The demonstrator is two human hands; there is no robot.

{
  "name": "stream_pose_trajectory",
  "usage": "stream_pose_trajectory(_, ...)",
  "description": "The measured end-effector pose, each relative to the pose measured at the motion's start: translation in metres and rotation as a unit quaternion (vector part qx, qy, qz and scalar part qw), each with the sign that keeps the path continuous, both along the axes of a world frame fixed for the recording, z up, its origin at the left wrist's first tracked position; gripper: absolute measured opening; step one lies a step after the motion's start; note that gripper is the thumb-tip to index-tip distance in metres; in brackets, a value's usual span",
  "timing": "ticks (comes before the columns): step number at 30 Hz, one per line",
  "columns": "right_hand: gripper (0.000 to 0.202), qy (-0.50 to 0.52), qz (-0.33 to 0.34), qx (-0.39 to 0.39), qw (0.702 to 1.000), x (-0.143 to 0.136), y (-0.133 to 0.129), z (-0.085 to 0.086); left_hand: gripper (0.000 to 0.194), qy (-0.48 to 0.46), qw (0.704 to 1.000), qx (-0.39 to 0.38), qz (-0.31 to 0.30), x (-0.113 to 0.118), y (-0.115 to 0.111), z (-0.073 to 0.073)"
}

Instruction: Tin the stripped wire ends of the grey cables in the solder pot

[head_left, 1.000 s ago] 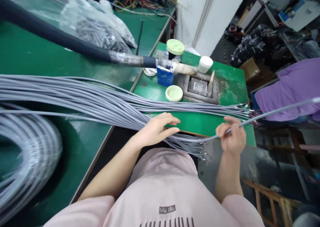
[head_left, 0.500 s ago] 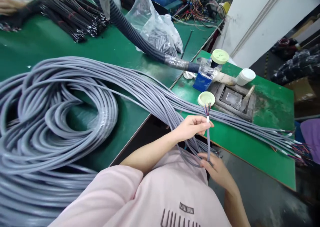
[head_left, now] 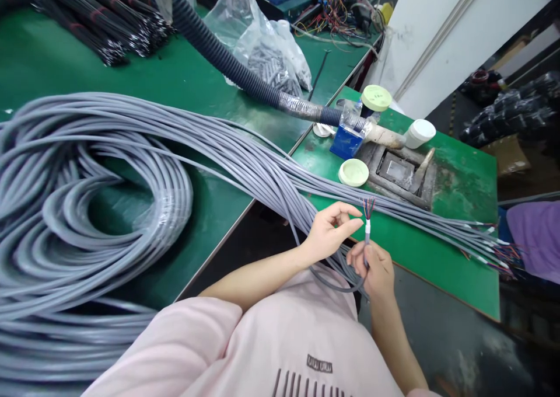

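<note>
My right hand (head_left: 377, 267) grips a grey cable (head_left: 367, 237) just below its end, holding it upright in front of my chest. At its tip a white band (head_left: 368, 224) wraps the jacket, and thin coloured wires (head_left: 368, 208) fan out above it. My left hand (head_left: 331, 229) is beside the band, thumb and forefinger apart, with a small gap to the cable. A thick bundle of grey cables (head_left: 245, 157) runs behind both hands, from the coil (head_left: 175, 198) on the left to stripped ends (head_left: 499, 248) on the right.
A solder pot (head_left: 397, 169) with a grimy rim sits on the right green table. Around it are a pale green dish (head_left: 353, 172), a white cup (head_left: 420, 133) and a blue box (head_left: 345, 142). A ribbed hose (head_left: 227, 55) crosses above. Black cable bundles (head_left: 100, 17) lie far left.
My left hand has let go of the cable end and opened. My right hand has moved up the cable and now grips it just below the white band.
</note>
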State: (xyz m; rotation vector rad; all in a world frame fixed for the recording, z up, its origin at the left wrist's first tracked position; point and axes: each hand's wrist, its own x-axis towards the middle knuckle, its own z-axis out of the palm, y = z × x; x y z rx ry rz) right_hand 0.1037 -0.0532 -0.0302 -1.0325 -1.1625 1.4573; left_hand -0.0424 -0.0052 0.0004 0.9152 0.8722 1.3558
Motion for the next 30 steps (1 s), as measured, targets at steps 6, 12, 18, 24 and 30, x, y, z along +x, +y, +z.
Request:
stream_pose_trajectory(6,0.033,-0.014,-0.011,-0.007,1.0,-0.002,0.001,0.001,0.026,0.013,1.0,0.007,0.015,0.0,0.005,-0.001)
stream_pose_trajectory(12,0.032,-0.032,-0.009,-0.006,0.999,-0.005,0.002,0.0,0.03,0.012,0.999,-0.037,0.028,-0.001,0.01,0.001)
stream_pose_trajectory(18,0.032,-0.074,-0.01,0.009,0.997,-0.006,0.004,0.001,0.032,0.001,0.998,-0.059,0.023,-0.002,0.014,-0.004)
stream_pose_trajectory(24,0.033,-0.112,-0.003,0.017,0.994,-0.009,0.005,0.003,0.031,-0.015,0.996,-0.081,0.034,-0.001,0.017,-0.006)
stream_pose_trajectory(30,0.036,-0.132,-0.015,0.007,0.991,-0.01,0.003,0.003,0.03,-0.024,0.995,-0.076,0.052,0.002,0.017,-0.008)
